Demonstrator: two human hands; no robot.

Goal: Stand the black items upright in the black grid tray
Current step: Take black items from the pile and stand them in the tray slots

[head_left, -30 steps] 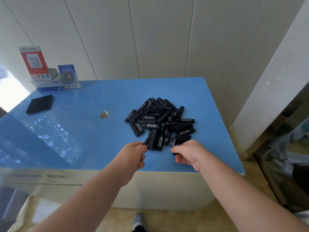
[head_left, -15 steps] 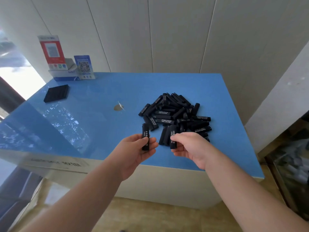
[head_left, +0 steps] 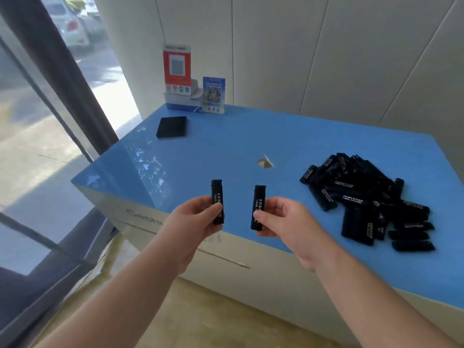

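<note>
Two black items are held upright above the near edge of the blue worktop (head_left: pixel 251 136): the left hand (head_left: pixel 193 222) has its grip pinched on one black item (head_left: pixel 217 200), and the right hand (head_left: pixel 283 219) has its grip pinched on the other black item (head_left: pixel 258 207). The remaining pile of black items (head_left: pixel 366 199) lies loose on the worktop to the right. The black grid tray (head_left: pixel 172 126) sits well apart at the far left corner, near a red sign (head_left: pixel 176 67) and a blue sign (head_left: pixel 213 94) by the wall.

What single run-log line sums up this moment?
left hand: holds black item upright | right hand: holds second black item upright | pile: on blue table | black grid tray: far-left, apart
</note>
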